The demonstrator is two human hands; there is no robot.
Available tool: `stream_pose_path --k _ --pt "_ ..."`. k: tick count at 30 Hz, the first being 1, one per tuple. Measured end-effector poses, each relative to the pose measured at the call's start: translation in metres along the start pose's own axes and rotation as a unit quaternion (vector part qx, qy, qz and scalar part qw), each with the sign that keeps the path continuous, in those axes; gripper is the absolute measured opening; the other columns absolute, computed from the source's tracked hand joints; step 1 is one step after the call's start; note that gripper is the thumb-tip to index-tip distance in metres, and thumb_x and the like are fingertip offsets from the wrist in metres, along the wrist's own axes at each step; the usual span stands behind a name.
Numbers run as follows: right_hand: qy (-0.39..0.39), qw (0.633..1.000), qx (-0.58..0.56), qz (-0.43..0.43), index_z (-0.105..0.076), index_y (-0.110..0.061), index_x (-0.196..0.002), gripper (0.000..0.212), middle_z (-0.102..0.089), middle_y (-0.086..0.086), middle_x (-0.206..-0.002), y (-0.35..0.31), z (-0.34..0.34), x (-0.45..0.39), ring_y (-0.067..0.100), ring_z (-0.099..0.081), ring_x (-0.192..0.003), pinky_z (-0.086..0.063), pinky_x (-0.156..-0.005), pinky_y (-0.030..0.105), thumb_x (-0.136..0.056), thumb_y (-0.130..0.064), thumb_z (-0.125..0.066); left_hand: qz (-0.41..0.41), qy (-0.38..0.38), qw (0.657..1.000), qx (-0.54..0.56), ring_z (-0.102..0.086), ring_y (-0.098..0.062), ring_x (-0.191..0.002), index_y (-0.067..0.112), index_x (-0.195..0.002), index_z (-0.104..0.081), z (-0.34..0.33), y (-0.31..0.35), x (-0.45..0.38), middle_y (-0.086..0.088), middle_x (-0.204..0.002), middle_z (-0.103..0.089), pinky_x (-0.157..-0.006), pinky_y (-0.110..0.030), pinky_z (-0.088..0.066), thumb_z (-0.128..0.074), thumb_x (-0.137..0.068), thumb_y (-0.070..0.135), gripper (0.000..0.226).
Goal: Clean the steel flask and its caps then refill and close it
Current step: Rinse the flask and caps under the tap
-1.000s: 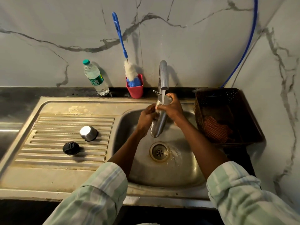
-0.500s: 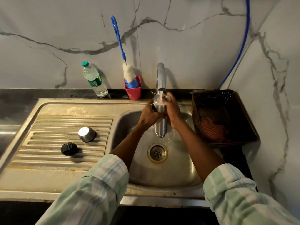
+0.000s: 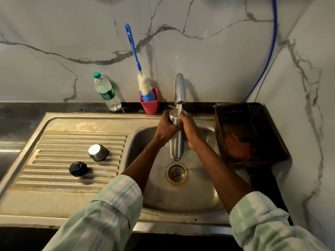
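Note:
The steel flask hangs upright over the sink basin, its open mouth under the running tap. My left hand grips the flask's upper part from the left. My right hand wraps round it from the right, and water runs over its fingers. On the ribbed drainboard to the left sit the steel cup cap and the black inner cap.
A red holder with a blue-handled bottle brush stands at the back wall, beside a plastic water bottle. A dark basket holding an orange cloth sits right of the basin. A blue hose runs down the wall.
The flask went from tilted to upright under the tap. Both hands slid up to grip it near the mouth.

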State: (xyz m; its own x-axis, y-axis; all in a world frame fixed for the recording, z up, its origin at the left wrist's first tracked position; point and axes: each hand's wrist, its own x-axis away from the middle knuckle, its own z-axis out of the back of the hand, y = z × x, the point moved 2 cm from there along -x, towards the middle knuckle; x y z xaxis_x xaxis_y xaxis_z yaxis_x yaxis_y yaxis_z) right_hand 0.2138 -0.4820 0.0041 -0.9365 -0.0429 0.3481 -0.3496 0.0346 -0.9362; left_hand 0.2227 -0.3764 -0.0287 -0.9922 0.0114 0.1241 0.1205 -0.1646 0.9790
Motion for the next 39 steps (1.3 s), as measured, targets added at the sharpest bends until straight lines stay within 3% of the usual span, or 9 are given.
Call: stream_pose_path --k 4,10,15,19,23,27,31,34,39 --pt "0.016 0.994 0.079 0.075 -0.043 -0.021 -0.140 0.061 -0.058 -0.002 -0.123 0.004 -0.007 0.001 0.014 -0.056 -0.110 -0.045 -0.080 0.018 -0.088 -0.041 -0.068 -0.007 0.012 1.000 0.013 -0.064 -0.022 -0.112 0.011 -0.134 -0.048 0.005 0.006 -0.002 -0.010 -0.123 -0.064 -0.096 -0.040 -0.055 -0.080 -0.070 0.037 0.076" --pt "-0.134 0.990 -0.004 0.038 -0.060 -0.024 -0.117 0.099 -0.073 -0.006 -0.095 0.008 0.008 0.004 0.010 -0.071 -0.086 -0.055 -0.066 0.018 -0.045 -0.091 -0.062 0.063 -0.003 0.983 0.174 -0.061 -0.034 -0.111 0.014 -0.136 -0.048 0.020 0.002 -0.003 -0.015 -0.122 -0.062 -0.086 -0.049 -0.055 -0.077 -0.059 0.001 0.084" --pt "-0.179 0.983 0.044 -0.019 -0.043 -0.032 -0.139 0.066 -0.064 0.001 -0.121 0.038 0.025 0.001 0.016 -0.065 -0.101 -0.053 -0.080 0.029 -0.080 -0.047 -0.070 0.100 0.042 0.952 0.285 -0.059 -0.036 -0.110 0.011 -0.135 -0.050 0.018 -0.005 0.001 -0.019 -0.122 -0.061 -0.071 -0.042 -0.056 -0.076 -0.057 0.006 0.083" --pt "-0.152 0.969 0.180 -0.071 -0.038 -0.029 -0.139 0.087 -0.059 0.004 -0.127 0.077 0.042 -0.006 0.018 -0.062 -0.106 -0.057 -0.080 0.036 -0.069 -0.027 -0.088 0.080 0.084 0.937 0.329 -0.059 -0.033 -0.108 0.009 -0.138 -0.047 0.026 0.000 0.001 -0.017 -0.120 -0.059 -0.071 -0.042 -0.056 -0.075 -0.060 0.012 0.083" --pt "-0.111 0.988 0.029 -0.106 -0.046 -0.015 -0.138 0.074 -0.063 0.010 -0.124 0.082 0.046 -0.007 0.024 -0.065 -0.102 -0.056 -0.079 0.037 -0.074 -0.023 -0.084 0.064 0.122 0.913 0.383 -0.059 -0.037 -0.110 0.011 -0.137 -0.047 0.038 -0.005 0.003 -0.022 -0.123 -0.056 -0.085 -0.054 -0.056 -0.079 -0.071 0.030 0.076" --pt "0.084 0.988 -0.122 -0.050 -0.059 -0.014 -0.123 0.052 -0.065 0.011 -0.122 0.064 0.040 -0.005 0.026 -0.064 -0.107 -0.056 -0.089 0.038 -0.076 -0.020 -0.082 0.124 0.243 0.832 0.484 -0.062 -0.037 -0.111 0.014 -0.124 -0.054 0.052 -0.026 0.009 -0.020 -0.122 -0.062 -0.092 -0.057 -0.054 -0.078 -0.078 0.027 0.053" --pt "0.226 0.969 -0.083 0.056 -0.057 -0.015 -0.125 0.059 -0.064 0.004 -0.118 0.035 0.021 0.006 0.017 -0.063 -0.103 -0.055 -0.087 0.025 -0.073 -0.026 -0.084 0.201 0.277 0.819 0.461 -0.062 -0.033 -0.109 0.013 -0.121 -0.059 0.048 -0.058 0.032 -0.019 -0.123 -0.064 -0.091 -0.048 -0.055 -0.075 -0.079 0.035 0.051" --pt "0.219 0.967 -0.010 0.131 -0.058 -0.011 -0.112 0.046 -0.062 0.000 -0.107 0.021 0.006 0.019 0.009 -0.060 -0.090 -0.046 -0.069 0.005 -0.075 -0.022 -0.083 0.237 0.267 0.803 0.478 -0.062 -0.034 -0.103 0.010 -0.122 -0.057 0.033 -0.077 0.051 -0.022 -0.119 -0.060 -0.094 -0.050 -0.054 -0.060 -0.091 0.038 0.041" --pt "0.112 0.979 0.098 0.137 -0.057 -0.017 -0.119 0.046 -0.057 -0.001 -0.115 0.020 -0.005 0.023 0.009 -0.056 -0.097 -0.049 -0.075 0.015 -0.079 -0.021 -0.080 0.313 0.191 0.814 0.451 -0.062 -0.031 -0.090 0.003 -0.122 -0.055 0.013 -0.090 0.067 -0.021 -0.105 -0.061 -0.077 -0.039 -0.054 -0.048 -0.096 0.039 0.045"
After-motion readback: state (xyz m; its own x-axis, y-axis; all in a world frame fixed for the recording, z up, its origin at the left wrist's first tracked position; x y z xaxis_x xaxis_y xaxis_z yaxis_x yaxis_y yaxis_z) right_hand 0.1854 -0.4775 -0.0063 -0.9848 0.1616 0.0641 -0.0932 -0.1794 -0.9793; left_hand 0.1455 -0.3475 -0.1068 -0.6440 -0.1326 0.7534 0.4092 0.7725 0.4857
